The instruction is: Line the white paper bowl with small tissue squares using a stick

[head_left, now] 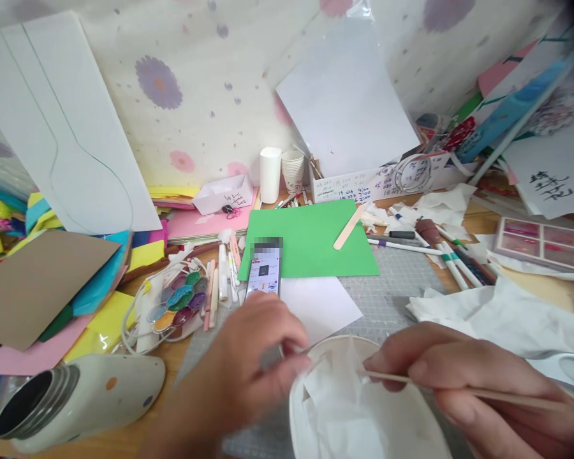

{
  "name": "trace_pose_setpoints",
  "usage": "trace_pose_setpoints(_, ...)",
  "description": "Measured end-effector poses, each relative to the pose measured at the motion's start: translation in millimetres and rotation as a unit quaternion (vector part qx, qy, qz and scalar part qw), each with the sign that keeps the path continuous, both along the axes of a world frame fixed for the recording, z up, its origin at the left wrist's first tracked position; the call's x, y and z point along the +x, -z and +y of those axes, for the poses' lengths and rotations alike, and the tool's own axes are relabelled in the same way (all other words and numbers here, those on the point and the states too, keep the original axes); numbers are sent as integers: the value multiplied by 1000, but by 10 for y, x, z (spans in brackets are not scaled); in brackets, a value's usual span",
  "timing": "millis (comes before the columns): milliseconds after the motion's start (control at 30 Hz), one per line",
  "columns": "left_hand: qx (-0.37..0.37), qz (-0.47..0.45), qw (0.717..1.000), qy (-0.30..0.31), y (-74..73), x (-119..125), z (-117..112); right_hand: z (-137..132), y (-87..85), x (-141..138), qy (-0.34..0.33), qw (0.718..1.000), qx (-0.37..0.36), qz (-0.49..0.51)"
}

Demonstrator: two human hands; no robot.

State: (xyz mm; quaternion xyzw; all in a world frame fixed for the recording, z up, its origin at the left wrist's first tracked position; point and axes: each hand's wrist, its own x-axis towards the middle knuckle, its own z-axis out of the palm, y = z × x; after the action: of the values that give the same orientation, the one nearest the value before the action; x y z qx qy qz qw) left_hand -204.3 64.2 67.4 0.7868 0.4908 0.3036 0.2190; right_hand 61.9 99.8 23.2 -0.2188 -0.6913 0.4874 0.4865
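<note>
A white oval container with crumpled white tissue inside stands at the lower middle, cut off by the bottom edge. My left hand, smeared by motion, has thumb and forefinger closed at the container's left rim. Between the fingers of my right hand is a thin wooden stick, its tip over the container beside the tissue. Just beyond my left hand lies a phone with its screen lit. White paper and a green sheet lie behind the container, a flat wooden craft stick on the green one.
To the left are an open bottle on its side, a paint palette and stacked coloured paper. Markers, crumpled tissue and a four-section palette crowd the right. Paper cups stand at the back.
</note>
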Motion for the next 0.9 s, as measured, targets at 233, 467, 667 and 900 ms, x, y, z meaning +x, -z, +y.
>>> trace_pose_setpoints(233, 99, -86, 991, -22, 138, 579, -62, 74, -223, -97, -19, 999, 27, 13)
trace_pose_setpoints(467, 88, -53, 994, -47, 129, 518, -55, 41, -180, -142, -48, 998, -6, 51)
trace_pose_setpoints(667, 75, -52, 995, -34, 109, 518, -64, 29, -129, -147, -69, 994, -38, 81)
trace_pose_setpoints(900, 69, -28, 997, -21, 122, 483, -101, 16, -144, -124, -65, 995, -41, 70)
